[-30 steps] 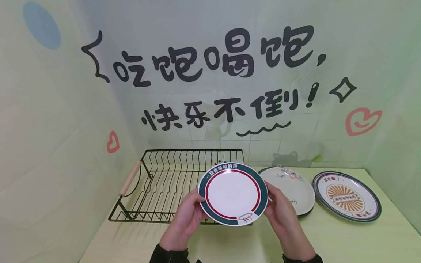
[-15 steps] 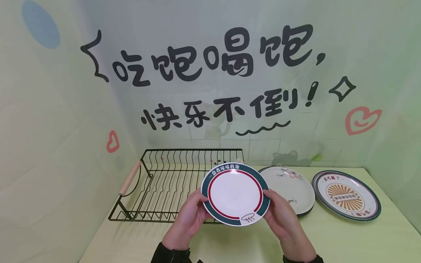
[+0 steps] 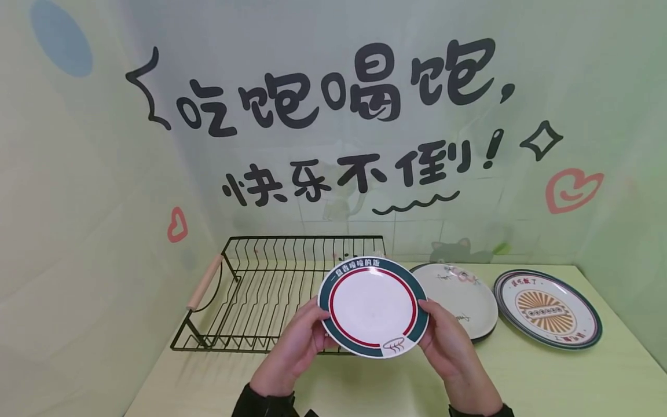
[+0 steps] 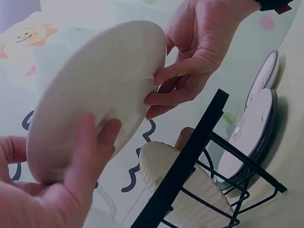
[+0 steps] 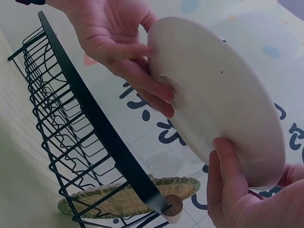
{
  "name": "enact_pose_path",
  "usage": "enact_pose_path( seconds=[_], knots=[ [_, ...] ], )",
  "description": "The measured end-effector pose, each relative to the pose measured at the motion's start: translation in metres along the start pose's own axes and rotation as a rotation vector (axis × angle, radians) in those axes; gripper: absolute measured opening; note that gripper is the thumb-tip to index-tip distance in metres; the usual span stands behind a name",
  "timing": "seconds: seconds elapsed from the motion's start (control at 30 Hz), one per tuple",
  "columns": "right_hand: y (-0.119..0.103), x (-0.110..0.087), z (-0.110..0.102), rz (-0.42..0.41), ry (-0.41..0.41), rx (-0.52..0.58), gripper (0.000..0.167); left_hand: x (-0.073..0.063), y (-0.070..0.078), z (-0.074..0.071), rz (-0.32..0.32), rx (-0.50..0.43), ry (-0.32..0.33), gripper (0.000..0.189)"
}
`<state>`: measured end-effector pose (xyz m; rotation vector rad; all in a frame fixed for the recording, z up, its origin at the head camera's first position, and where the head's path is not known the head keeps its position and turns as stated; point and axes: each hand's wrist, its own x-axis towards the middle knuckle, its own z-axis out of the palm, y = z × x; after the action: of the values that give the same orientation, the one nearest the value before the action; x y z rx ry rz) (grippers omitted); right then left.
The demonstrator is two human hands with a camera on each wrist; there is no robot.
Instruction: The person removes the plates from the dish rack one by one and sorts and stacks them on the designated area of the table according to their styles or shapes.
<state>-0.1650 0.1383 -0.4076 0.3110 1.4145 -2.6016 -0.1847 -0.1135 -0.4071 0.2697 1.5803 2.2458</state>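
Both hands hold up a round plate (image 3: pixel 373 307), white with a green rim band and a thin red ring, tilted so its face shows in the head view. At its left edge, my left hand (image 3: pixel 302 341) grips with the thumb over the rim and fingers beneath. On the opposite edge, my right hand (image 3: pixel 445 341) grips it likewise. The wrist views show the plain white underside of the plate (image 4: pixel 102 90), with fingertips of both hands against it. Behind the plate stands a black wire dish rack (image 3: pixel 260 307) with a wooden handle (image 3: pixel 205 282), partly covered by plate and left hand.
A cream floral plate (image 3: pixel 471 301) lies atop a dark-edged one right of the rack. Farther right is a stack topped by a sunburst plate (image 3: pixel 547 313). A ribbed dish (image 5: pixel 137 197) stands at the rack's end. A printed backdrop (image 3: pixel 312 35) rises behind the table (image 3: pixel 521 376).
Both hands have shifted the held plate slightly right since a second ago, with the grip kept. Over the last half second it stays almost still.
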Motion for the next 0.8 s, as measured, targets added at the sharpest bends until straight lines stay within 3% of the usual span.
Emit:
enact_pose_path(
  seconds=[0.17, 0.3, 0.43, 0.57, 0.8],
  knots=[
    [-0.005, -0.001, -0.002, -0.005, 0.009, -0.003, 0.044, 0.001, 0.005, -0.006, 0.031, 0.137, 0.047, 0.049],
    [-0.010, -0.002, -0.005, -0.009, 0.011, -0.001, 0.044, 0.000, 0.013, -0.016, 0.055, 0.297, 0.133, 0.056],
    [-0.012, -0.003, -0.008, -0.015, 0.012, 0.013, 0.044, -0.001, 0.022, -0.030, 0.121, 0.476, 0.229, 0.055],
    [-0.013, -0.003, -0.010, -0.013, 0.007, 0.024, 0.047, -0.003, 0.029, -0.048, 0.195, 0.720, 0.306, 0.056],
    [-0.013, -0.002, -0.011, -0.024, -0.007, 0.036, 0.045, -0.004, 0.050, -0.084, 0.252, 1.190, 0.440, 0.055]
  ],
)
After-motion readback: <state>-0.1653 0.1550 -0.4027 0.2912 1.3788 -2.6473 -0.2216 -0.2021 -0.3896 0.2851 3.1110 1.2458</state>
